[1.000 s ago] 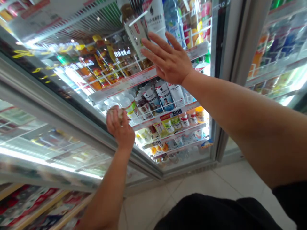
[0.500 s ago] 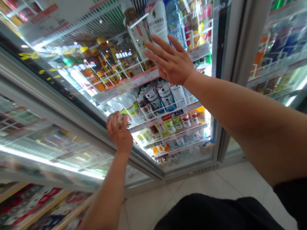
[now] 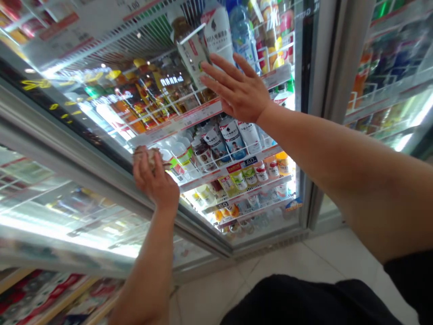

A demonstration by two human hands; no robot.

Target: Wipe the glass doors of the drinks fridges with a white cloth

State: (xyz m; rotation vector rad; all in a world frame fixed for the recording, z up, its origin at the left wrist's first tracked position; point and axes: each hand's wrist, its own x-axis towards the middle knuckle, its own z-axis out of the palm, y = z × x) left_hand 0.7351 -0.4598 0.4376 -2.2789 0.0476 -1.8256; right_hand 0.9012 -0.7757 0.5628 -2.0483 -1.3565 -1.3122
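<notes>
My left hand (image 3: 157,183) is closed on a crumpled brownish-white cloth (image 3: 149,154), partly covered by my fingers. It presses the cloth against the glass door (image 3: 111,124) of a lit drinks fridge, near the left frame. Higher up and to the right, my right hand (image 3: 241,88) lies flat with fingers spread, apparently on the same glass, and holds nothing. Behind it stand a white bottle with dark print (image 3: 216,29) and a brown-capped bottle (image 3: 189,47).
Fridge shelves (image 3: 203,110) behind the glass carry many bottles and small drink containers. Metal door frames (image 3: 313,135) run down both sides. Another fridge section (image 3: 379,90) is at the right. Shelved goods (image 3: 43,293) fill the lower left, and a tiled floor (image 3: 203,293) lies below.
My left hand has slid up and left along the glass with the cloth. My right hand keeps nearly the same place, and the view has shifted slightly.
</notes>
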